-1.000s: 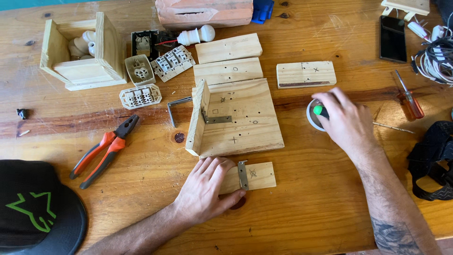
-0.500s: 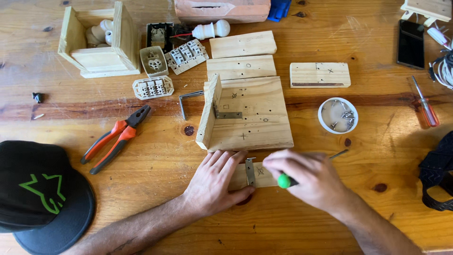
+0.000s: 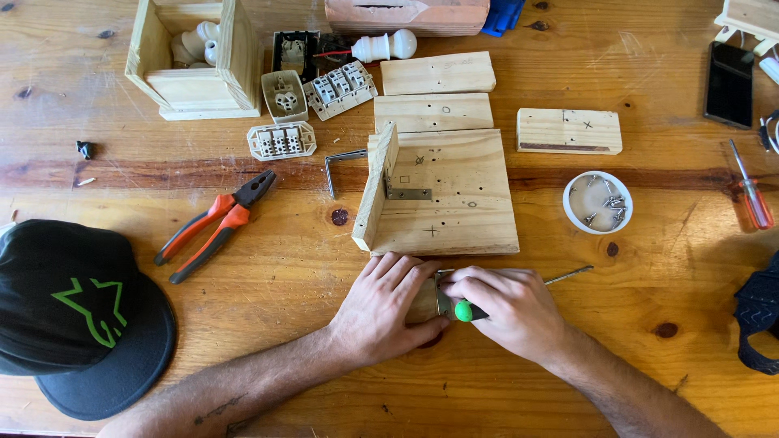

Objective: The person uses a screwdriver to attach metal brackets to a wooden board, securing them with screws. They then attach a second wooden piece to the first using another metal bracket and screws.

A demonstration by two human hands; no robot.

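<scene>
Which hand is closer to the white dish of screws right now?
The right hand, below and left of the white dish of screws. The left hand lies farther left, on the small wood block.
</scene>
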